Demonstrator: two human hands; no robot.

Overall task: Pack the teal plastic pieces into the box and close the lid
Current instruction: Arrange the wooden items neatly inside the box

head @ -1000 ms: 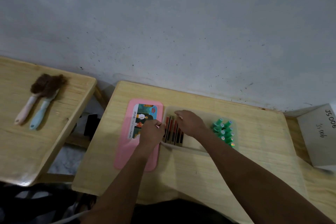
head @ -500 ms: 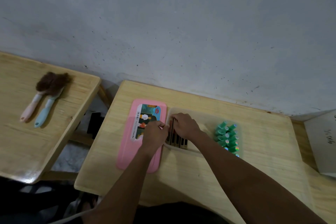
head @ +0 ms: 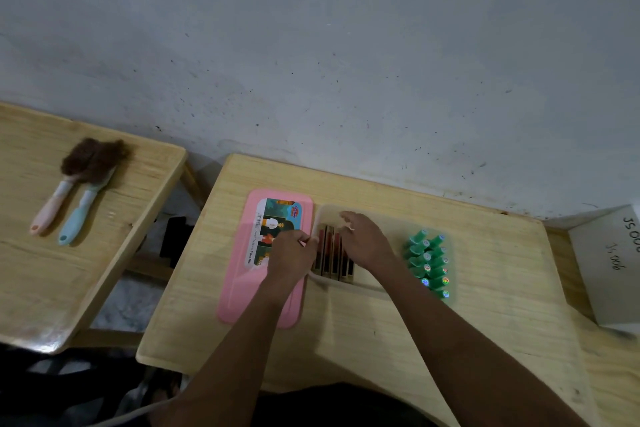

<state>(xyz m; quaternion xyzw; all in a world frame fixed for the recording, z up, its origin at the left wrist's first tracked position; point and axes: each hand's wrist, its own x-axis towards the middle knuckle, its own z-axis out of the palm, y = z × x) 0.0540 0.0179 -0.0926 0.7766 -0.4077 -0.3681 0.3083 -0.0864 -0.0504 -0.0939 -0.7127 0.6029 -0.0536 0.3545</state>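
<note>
A translucent box point(head: 367, 285) lies in the middle of the small wooden table point(head: 398, 329). Several teal plastic pieces point(head: 428, 261) stand packed together in its right end. Several dark red and brown flat pieces point(head: 333, 262) stand on edge in its left end. The pink lid point(head: 258, 291) lies flat on the table, touching the box's left side, picture label up. My left hand point(head: 291, 255) pinches the box's left rim. My right hand point(head: 365, 243) rests over the dark pieces, fingers bent toward the far rim. The middle of the box is hidden under this hand.
A second wooden table point(head: 45, 274) on the left carries two brushes point(head: 74, 198), one with a pink handle and one with a blue handle. A white carton point(head: 613, 263) with handwriting stands at the right edge. A grey wall runs behind both tables.
My right hand slid left over the dark pieces, then drew back a little to the right. My left hand stayed at the box's left rim. The camera view shifted slightly.
</note>
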